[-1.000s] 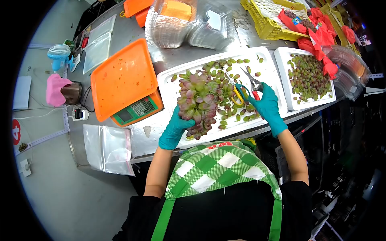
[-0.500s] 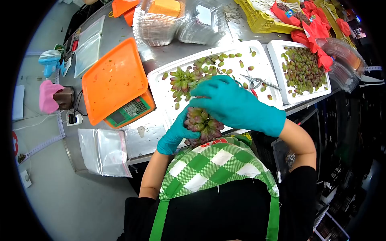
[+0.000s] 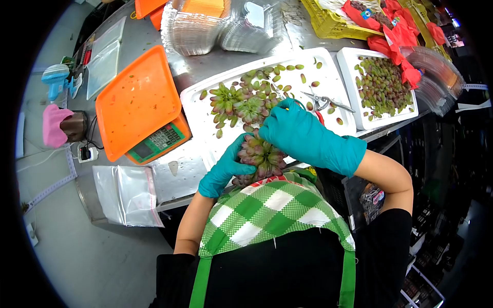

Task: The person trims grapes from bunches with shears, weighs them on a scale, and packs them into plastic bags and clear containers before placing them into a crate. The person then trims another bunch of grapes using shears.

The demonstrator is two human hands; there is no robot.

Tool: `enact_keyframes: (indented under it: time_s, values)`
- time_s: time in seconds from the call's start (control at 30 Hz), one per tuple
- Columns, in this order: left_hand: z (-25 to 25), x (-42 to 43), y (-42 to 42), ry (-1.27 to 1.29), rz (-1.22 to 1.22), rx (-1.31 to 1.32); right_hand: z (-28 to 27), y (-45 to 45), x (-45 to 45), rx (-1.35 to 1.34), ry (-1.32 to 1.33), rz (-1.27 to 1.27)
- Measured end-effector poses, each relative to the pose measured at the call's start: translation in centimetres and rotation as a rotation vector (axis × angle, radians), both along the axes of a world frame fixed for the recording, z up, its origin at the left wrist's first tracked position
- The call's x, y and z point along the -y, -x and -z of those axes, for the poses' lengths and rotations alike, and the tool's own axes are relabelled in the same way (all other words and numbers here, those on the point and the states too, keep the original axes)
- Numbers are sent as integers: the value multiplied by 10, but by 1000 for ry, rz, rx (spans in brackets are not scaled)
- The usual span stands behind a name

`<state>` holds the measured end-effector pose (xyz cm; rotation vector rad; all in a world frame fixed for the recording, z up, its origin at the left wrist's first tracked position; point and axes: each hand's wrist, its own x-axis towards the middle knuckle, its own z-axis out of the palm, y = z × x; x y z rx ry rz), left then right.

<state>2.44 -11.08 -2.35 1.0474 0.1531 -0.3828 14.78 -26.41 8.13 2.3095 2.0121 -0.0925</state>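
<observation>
My left hand (image 3: 228, 167), in a teal glove, is wrapped around the side of a purple-green succulent rosette (image 3: 264, 156) close to my apron. At the rosette's upper right edge is my right hand (image 3: 295, 126), gloved too, its fingers curled and pinched together; their tips and anything between them are hidden. Beyond the hands, other green rosettes (image 3: 226, 98) and scattered loose leaves lie in a white foam tray (image 3: 197, 131). Pruning shears (image 3: 324, 101) with red on the handle rest in that tray, partly behind my right hand.
A smaller white box (image 3: 351, 64) full of loose leaves stands at the right. On the left are an orange scale (image 3: 138, 102) and plastic bags (image 3: 126, 192). Stacked clear containers (image 3: 190, 31) and a yellow crate (image 3: 334, 25) sit at the back.
My right hand has drawn down and right, from above the rosette to its upper right edge, and its fingers have curled in. My left hand keeps its hold. The view has shifted slightly.
</observation>
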Motion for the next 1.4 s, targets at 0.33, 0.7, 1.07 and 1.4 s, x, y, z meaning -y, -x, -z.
enact_keyframes:
  time_s: [0.33, 0.7, 1.07, 1.4]
  values:
    - [1, 0, -1, 101, 18, -86, 7, -10, -1, -132, -82, -29]
    - [-3, 0, 0, 32, 30, -80, 10, -10, 5, -369, -89, 143]
    - [6, -8, 12, 109, -150, -126, -14, -31, 21, -982, -444, 584]
    - [-10, -7, 10, 157, -428, -54, 64, -22, 56, -1678, -1112, 1191]
